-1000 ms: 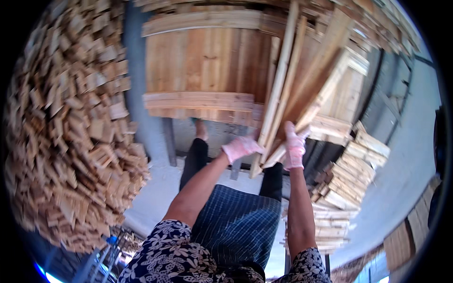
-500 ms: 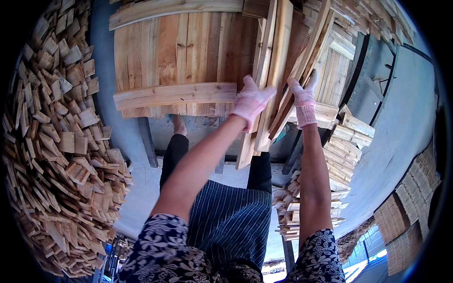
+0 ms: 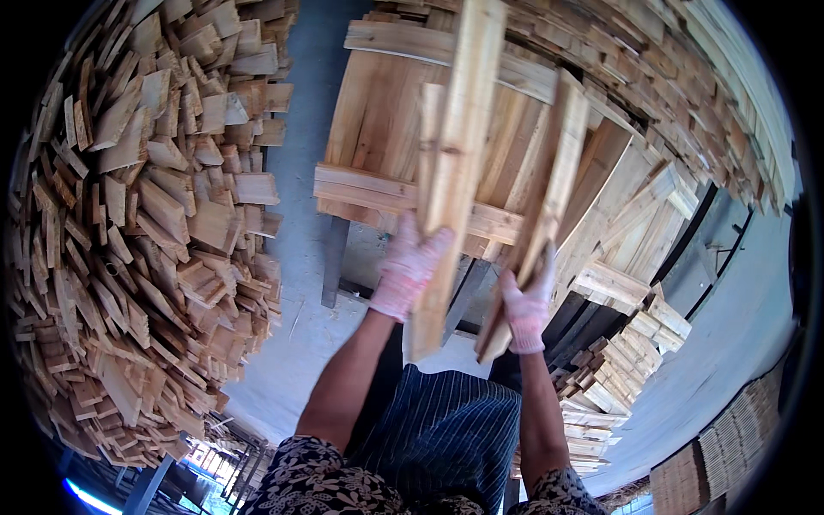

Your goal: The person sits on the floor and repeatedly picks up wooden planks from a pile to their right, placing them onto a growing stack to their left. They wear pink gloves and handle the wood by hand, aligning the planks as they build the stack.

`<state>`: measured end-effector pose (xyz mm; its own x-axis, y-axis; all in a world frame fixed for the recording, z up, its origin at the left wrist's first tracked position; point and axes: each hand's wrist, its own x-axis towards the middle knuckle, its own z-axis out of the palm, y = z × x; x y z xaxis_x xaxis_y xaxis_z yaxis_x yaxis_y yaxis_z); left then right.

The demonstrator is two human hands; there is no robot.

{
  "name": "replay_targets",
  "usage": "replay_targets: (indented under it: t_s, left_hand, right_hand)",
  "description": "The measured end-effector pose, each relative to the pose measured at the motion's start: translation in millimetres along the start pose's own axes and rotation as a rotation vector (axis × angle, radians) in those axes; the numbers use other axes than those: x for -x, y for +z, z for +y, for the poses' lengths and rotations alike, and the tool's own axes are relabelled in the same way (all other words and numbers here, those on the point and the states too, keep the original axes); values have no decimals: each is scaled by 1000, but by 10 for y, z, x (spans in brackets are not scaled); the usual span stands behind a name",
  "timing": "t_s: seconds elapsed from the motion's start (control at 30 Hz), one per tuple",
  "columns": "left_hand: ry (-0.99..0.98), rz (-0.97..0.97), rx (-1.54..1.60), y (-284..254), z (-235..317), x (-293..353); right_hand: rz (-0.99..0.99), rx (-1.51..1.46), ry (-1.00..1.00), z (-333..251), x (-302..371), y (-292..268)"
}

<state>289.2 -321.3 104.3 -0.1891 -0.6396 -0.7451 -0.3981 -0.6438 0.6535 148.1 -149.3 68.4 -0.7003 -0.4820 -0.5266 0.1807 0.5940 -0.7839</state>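
Note:
My left hand [image 3: 414, 268], in a pink-and-white knitted glove, grips long pale wooden planks [image 3: 468, 146] that stand steeply in front of me. My right hand [image 3: 526, 307], gloved alike, is closed on a second set of narrow planks [image 3: 562, 163], tilted to the right. A gap lies between the two sets. Behind them is a panel of joined boards [image 3: 369, 120] with two crosswise battens [image 3: 365, 184], partly hidden by the planks. Some fingers of both hands are hidden behind the wood.
A tall heap of short wood pieces [image 3: 172, 197] rises on the left. More stacked boards [image 3: 652, 69] fill the far right. Another battened panel [image 3: 639, 223] lies at right, above stacked offcuts [image 3: 622, 369]. Dark legs [image 3: 335, 262] stand under the near panel.
The planks, close together before, are now parted into two sets. My left hand has shifted left with its set, showing more panel between. The whole view has turned, bringing the left heap closer in.

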Motion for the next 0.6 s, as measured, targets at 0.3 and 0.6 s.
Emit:
replay_targets:
  t_s: [0.3, 0.6]
  left_hand:
    - [-3, 327, -911, -1110, 268, -1478]
    - [311, 225, -1185, -1136, -543, -1657]
  right_hand:
    - [-68, 450, 57, -360, -1091, 1597]
    - [25, 902, 222, -102, -1519, 1083]
